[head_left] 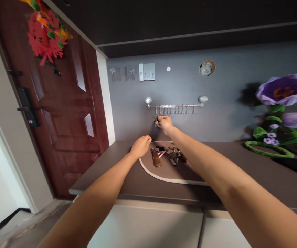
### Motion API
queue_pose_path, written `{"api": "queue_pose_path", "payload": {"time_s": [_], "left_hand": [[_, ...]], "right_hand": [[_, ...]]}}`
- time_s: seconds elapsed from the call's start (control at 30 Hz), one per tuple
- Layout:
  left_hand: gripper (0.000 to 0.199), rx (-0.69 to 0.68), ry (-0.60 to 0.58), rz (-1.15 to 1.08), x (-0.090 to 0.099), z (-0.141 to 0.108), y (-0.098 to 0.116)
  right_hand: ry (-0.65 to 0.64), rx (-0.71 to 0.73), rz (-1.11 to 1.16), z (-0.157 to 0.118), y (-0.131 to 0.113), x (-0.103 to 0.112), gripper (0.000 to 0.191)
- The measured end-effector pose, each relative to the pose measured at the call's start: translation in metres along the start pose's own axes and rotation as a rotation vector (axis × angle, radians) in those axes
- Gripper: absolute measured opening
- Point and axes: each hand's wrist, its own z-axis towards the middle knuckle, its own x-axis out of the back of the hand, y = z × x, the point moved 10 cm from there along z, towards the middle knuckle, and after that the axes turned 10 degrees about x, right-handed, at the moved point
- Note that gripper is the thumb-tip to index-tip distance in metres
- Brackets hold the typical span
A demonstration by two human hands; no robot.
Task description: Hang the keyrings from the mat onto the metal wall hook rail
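My right hand (165, 124) is raised to the wall, its fingers pinched on a small bunch of keys (156, 122). The ring of this bunch is just under the leftmost hooks of a metal hook rack (175, 106); whether it hangs on a hook, I cannot tell. Lower and to the left, my left hand (141, 146) is closed beside the rim of a rounded tray mat (153, 175), with no object showing in it. On the mat lie several more keys and key rings (174, 160), including a brown key fob (156, 158). My right forearm hides part of the mat.
A dark shelf (189, 31) overhangs the counter (127, 184). Purple fabric flowers (285, 91) stand on the right. Two clear hooks (131, 71) and a switch panel (147, 72) are on the wall. A red-brown door (68, 137) is at the left.
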Motion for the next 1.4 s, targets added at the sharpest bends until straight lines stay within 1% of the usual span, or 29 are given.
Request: {"api": "queue_pose_path", "payload": {"time_s": [0.1,0.27,0.33,0.43,0.5,0.57,0.67,0.8,0.93,1.03,1.17,1.27,1.4], "left_hand": [[0.026,-0.004,-0.008,-0.011,0.002,-0.001,0.002],[0.024,-0.008,-0.024,-0.051,0.007,-0.002,0.005],[0.022,-0.014,-0.038,-0.079,0.007,-0.003,0.005],[0.019,-0.021,-0.061,-0.122,0.005,-0.004,0.005],[0.019,-0.025,-0.076,-0.128,0.002,-0.004,0.005],[0.019,-0.037,-0.095,-0.110,-0.002,-0.004,0.005],[0.020,-0.046,-0.134,-0.064,-0.008,-0.005,0.004],[0.020,-0.038,-0.185,-0.033,-0.015,-0.006,0.001],[0.018,-0.066,-0.229,-0.029,-0.023,-0.006,0.001],[0.017,-0.068,-0.260,-0.024,-0.027,-0.006,0.000],[0.014,-0.065,-0.273,-0.026,-0.030,-0.005,-0.001],[0.013,-0.086,-0.278,-0.044,-0.030,-0.005,-0.001],[0.009,-0.110,-0.283,-0.029,-0.032,-0.004,0.000]], "right_hand": [[-0.032,-0.008,0.003,-0.007,-0.002,0.003,0.016],[0.016,-0.008,-0.073,-0.022,-0.010,0.018,0.009],[-0.011,-0.014,-0.086,-0.030,-0.011,0.019,0.007],[-0.099,0.001,-0.129,-0.045,-0.012,0.016,0.007],[-0.158,0.050,-0.183,-0.056,-0.012,0.016,0.008],[-0.206,0.131,-0.259,-0.067,-0.012,0.019,0.008],[-0.269,0.257,-0.444,-0.083,-0.010,0.025,0.011],[-0.388,0.369,-0.701,-0.099,-0.007,0.027,0.014],[-0.474,0.443,-0.848,-0.104,-0.005,0.021,0.016],[-0.520,0.460,-0.893,-0.104,-0.001,0.016,0.015],[-0.567,0.486,-0.933,-0.105,0.002,0.008,0.015],[-0.593,0.481,-0.961,-0.107,0.004,0.006,0.015],[-0.617,0.438,-0.989,-0.108,0.007,0.005,0.016]]}}
